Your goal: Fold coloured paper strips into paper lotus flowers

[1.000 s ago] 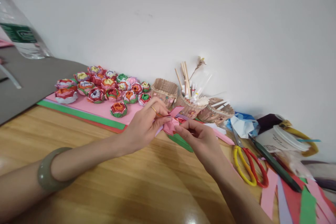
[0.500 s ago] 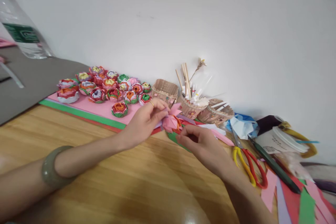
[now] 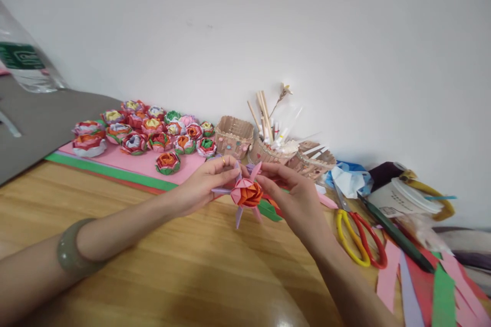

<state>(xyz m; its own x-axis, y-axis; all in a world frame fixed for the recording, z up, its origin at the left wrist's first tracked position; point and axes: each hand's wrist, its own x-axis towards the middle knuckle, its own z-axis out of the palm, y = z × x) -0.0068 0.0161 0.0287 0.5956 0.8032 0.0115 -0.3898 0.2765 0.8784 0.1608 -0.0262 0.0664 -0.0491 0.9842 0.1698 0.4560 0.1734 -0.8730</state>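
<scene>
Between my two hands, a folded paper flower (image 3: 247, 193) is held above the wooden table. Its middle is orange, with pink petals around it and pink and purple strips sticking outward. My left hand (image 3: 209, 181) pinches it from the left, a ring on one finger and a green bangle on the wrist. At the right side, my right hand (image 3: 293, 196) grips a pink petal tip between thumb and forefinger. Several finished paper flowers (image 3: 168, 162) sit on stacked coloured paper (image 3: 123, 166) beyond my left forearm. Behind my fingers, part of the flower's back is hidden.
Scissors (image 3: 360, 240) with yellow and red handles and a dark green pen-like tool (image 3: 399, 237) lie right. Cut paper strips (image 3: 412, 291) are at the lower right. Decorated baskets (image 3: 232, 138) with sticks stand by the wall. A plastic bottle (image 3: 28, 61) is at far left.
The flower has turned so its orange middle faces me. My right hand has moved up and left and now takes hold of a petal. The view has shifted slightly.
</scene>
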